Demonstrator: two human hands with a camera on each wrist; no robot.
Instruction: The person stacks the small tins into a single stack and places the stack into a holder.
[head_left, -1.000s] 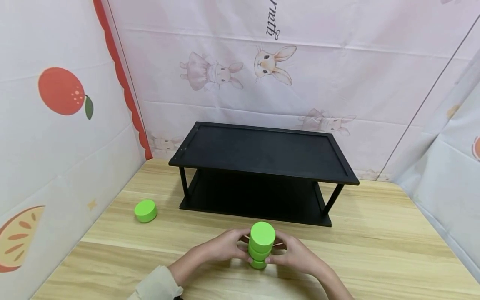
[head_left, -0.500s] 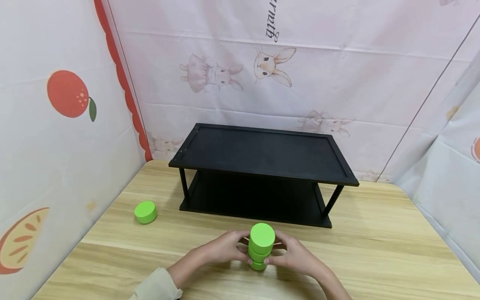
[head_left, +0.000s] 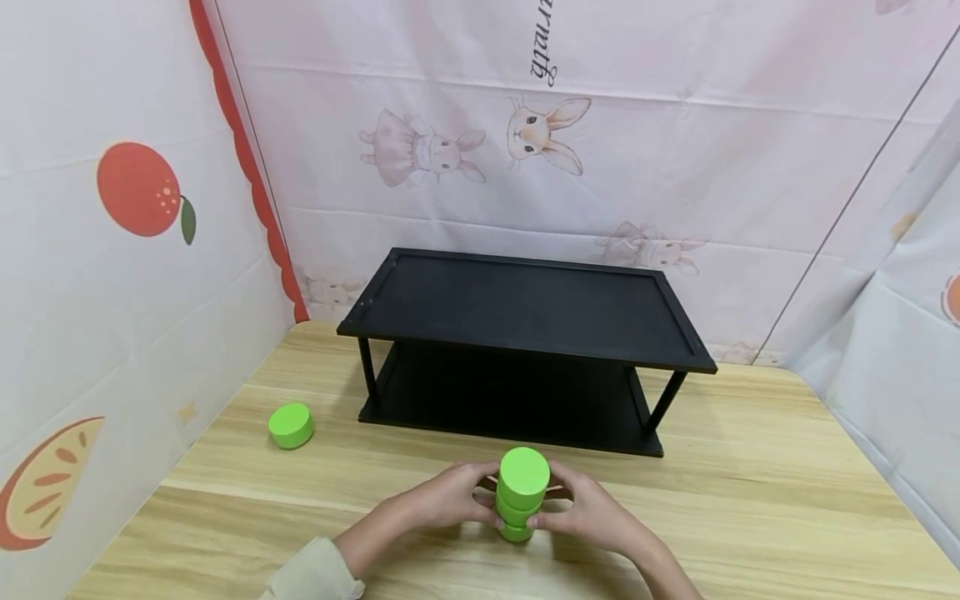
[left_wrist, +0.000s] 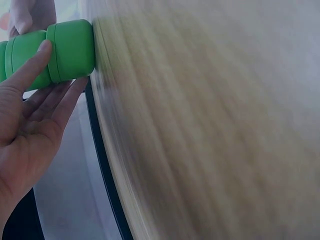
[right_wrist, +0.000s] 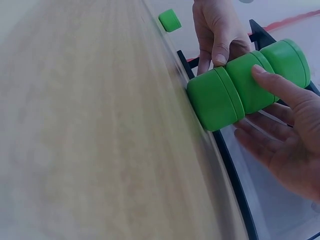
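In the head view, a stack of green round jars [head_left: 523, 477] stands upright on the wooden table near its front middle. From the left side my left hand [head_left: 452, 497] grips it, thumb in front and fingers reaching behind. My right hand [head_left: 591, 510] holds the same stack from the right in a mirrored way. The right wrist view shows three jars [right_wrist: 215, 100] end to end, each with a seam like a lid's edge; the lowest meets the tabletop. In the left wrist view, my left thumb lies across the jars [left_wrist: 74, 50]. The far-side fingertips are partly hidden.
A single green round jar [head_left: 291, 425] stands on the table at the left. Behind the hands is a black two-tier shelf [head_left: 525, 307], its lower board near the stack. Printed cloth walls [head_left: 480, 183] enclose the table's back and sides.
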